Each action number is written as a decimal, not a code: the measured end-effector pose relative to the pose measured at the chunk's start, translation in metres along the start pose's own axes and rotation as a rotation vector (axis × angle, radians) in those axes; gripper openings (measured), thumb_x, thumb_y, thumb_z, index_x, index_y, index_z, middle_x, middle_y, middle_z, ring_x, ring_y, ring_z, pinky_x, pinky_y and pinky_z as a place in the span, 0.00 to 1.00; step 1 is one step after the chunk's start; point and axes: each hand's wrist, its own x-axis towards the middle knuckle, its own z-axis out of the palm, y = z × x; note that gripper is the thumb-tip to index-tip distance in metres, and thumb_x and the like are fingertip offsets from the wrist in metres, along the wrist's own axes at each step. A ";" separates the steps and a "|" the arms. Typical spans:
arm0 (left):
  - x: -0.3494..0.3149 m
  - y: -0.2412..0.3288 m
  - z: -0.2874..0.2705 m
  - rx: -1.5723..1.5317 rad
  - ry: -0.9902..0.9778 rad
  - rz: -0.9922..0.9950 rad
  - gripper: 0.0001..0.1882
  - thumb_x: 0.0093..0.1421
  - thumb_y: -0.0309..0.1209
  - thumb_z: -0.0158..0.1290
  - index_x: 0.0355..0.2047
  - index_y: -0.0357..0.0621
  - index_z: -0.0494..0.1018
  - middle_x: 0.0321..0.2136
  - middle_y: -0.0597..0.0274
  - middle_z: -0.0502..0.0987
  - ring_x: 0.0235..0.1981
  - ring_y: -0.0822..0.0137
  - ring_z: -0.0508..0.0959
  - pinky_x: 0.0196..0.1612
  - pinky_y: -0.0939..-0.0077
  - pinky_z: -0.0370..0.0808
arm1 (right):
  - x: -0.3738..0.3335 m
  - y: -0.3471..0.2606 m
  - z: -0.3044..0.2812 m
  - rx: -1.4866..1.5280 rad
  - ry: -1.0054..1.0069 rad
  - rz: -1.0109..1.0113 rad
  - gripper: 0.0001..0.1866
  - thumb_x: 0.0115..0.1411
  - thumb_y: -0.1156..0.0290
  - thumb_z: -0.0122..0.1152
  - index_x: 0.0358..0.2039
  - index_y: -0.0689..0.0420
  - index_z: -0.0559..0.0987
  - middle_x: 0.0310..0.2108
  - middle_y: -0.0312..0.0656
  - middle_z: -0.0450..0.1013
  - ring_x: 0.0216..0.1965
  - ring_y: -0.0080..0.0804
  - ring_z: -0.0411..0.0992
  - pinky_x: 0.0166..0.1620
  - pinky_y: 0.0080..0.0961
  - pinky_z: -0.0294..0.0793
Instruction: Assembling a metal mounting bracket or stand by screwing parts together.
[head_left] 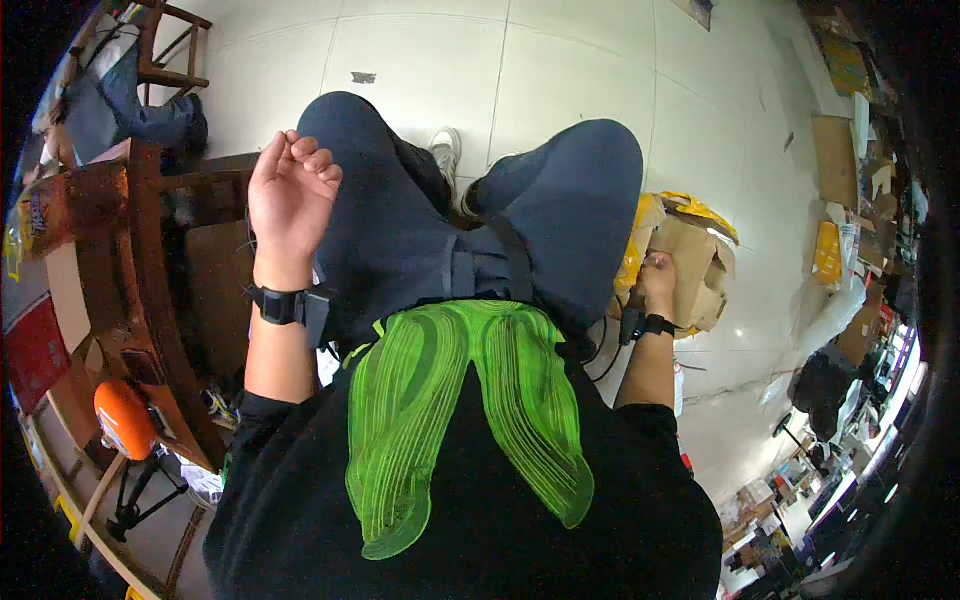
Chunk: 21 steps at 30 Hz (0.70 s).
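My left hand (296, 195) is raised above my left thigh, palm up. Its fingers are loosely curled and nothing shows in the palm. Beside my right thigh, my right hand (658, 280) hangs with its fingers curled in, in front of an opened brown cardboard box (697, 262). Whatever those fingers hold, if anything, is hidden. Yellow plastic (700, 212) wraps the box's far and left edges. Both wrists carry black straps with small dark devices. A bright green, striped, two-lobed shape (405, 420) lies across the front of my black shirt.
A dark wooden table (165, 320) stands close on my left, near an orange rounded object (125, 420). Another person's legs (150, 105) and a wooden stool (175, 60) are at the far left. Boxes and bags (835, 165) line the right side of the tiled floor (580, 70).
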 end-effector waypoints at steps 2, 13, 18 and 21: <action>-0.010 0.001 0.006 -0.005 -0.033 -0.010 0.11 0.67 0.35 0.41 0.34 0.44 0.70 0.25 0.69 0.66 0.28 0.72 0.65 0.35 0.74 0.64 | -0.012 -0.031 -0.023 -0.056 0.064 -0.060 0.07 0.55 0.71 0.57 0.31 0.60 0.79 0.30 0.48 0.76 0.34 0.40 0.75 0.41 0.34 0.72; -0.005 -0.025 0.049 0.143 -0.201 -0.143 0.13 0.68 0.38 0.39 0.39 0.42 0.68 0.29 0.66 0.65 0.31 0.71 0.64 0.36 0.75 0.63 | -0.093 -0.137 -0.158 0.068 0.461 -0.217 0.06 0.57 0.71 0.57 0.32 0.60 0.78 0.25 0.39 0.72 0.25 0.25 0.69 0.30 0.22 0.69; -0.002 -0.048 0.070 0.377 -0.299 -0.202 0.15 0.69 0.39 0.39 0.41 0.42 0.68 0.31 0.64 0.66 0.31 0.70 0.66 0.32 0.77 0.65 | -0.112 -0.189 -0.201 0.488 0.485 -0.104 0.03 0.59 0.75 0.54 0.31 0.58 0.76 0.24 0.33 0.69 0.21 0.16 0.62 0.24 0.14 0.60; -0.002 -0.059 0.072 0.710 -0.398 -0.208 0.22 0.66 0.46 0.42 0.49 0.41 0.66 0.46 0.57 0.69 0.44 0.66 0.71 0.40 0.73 0.71 | -0.116 -0.228 -0.187 0.963 0.304 -0.189 0.02 0.60 0.77 0.53 0.32 0.59 0.74 0.27 0.33 0.69 0.22 0.15 0.61 0.23 0.14 0.58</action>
